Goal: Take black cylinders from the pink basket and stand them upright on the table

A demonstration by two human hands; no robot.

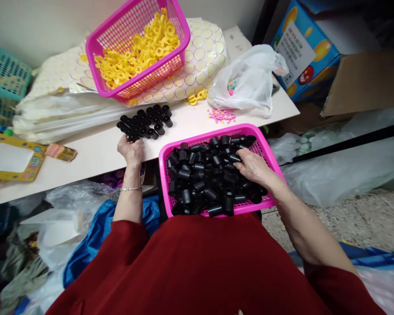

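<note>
Several short black plastic cylinders [159, 129] stand close together on the white table. At the near left edge of this group is my left hand [130, 151], its thumb and fingers curled around a black cylinder. A pink mesh basket [163, 175] full of loose black cylinders [210, 194] sits against my front, just below the table edge. My right hand [254, 166] reaches into the basket's right side, and its fingertips close on one of the cylinders; its fingers are partly hidden.
Behind the group, a second pink basket [91, 57] of yellow plastic pieces [134, 54] rests on circle-printed sheets [205, 48]. Small pink bits [221, 115] lie beside a white plastic bag [246, 83]. A yellow card box [15, 157] is left; a blue carton [302, 48] stands right.
</note>
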